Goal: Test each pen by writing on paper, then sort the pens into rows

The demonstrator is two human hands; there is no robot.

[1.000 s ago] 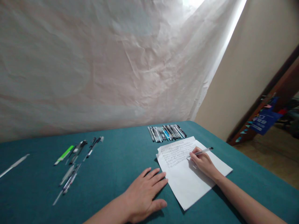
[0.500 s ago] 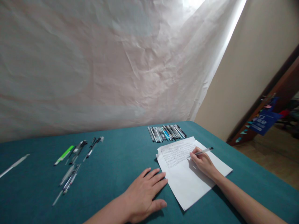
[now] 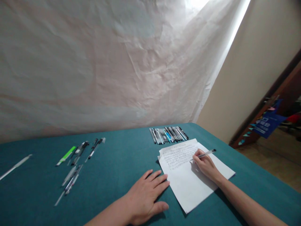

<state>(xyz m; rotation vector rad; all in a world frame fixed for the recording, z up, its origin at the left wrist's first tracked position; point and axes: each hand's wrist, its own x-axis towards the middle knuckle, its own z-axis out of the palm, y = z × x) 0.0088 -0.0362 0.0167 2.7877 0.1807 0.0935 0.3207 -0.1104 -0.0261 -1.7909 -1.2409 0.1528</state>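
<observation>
My right hand (image 3: 206,165) is closed around a clear pen (image 3: 207,153), its tip resting on a white sheet of paper (image 3: 188,185) whose upper part is covered with handwriting. My left hand (image 3: 147,196) lies flat and open on the teal tablecloth (image 3: 113,169), fingertips touching the sheet's left edge. A tight row of several pens (image 3: 168,134) sits just beyond the paper's top edge.
Loose pens, among them a green highlighter (image 3: 66,155), are scattered on the left (image 3: 77,163). A single white pen (image 3: 16,165) lies at the far left. A crumpled white backdrop (image 3: 105,62) hangs behind the table. A doorway with a blue sign (image 3: 268,123) opens at right.
The view has shifted very slightly. My right hand with the pen has edged a little to the right along the written lines. The left hand stays put.
</observation>
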